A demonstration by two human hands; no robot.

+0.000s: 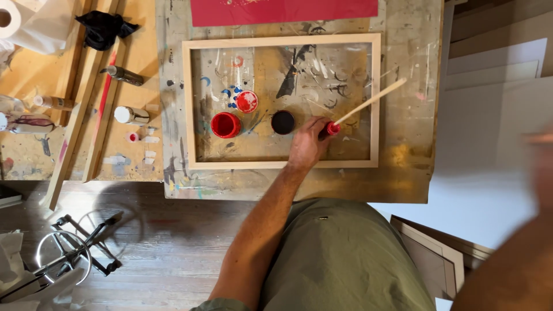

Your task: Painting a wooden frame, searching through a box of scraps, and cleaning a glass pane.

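Head view: the left hand (307, 144) pinches a small red paint pot (333, 128) holding a wooden stick (371, 102), at four o'clock inside the wooden frame (282, 41) on the tabletop (403, 173), apparently mid-mixing; the right hand (544, 167) is blurred, its grip unreadable.

A paint-spattered wooden desk (403, 178) carries a pale wooden frame (281, 41). Left of the frame lie a black crumpled cloth (103, 27), a white paper roll (20, 20) and small paint bottles (131, 115). A red sheet (282, 10) lies above.
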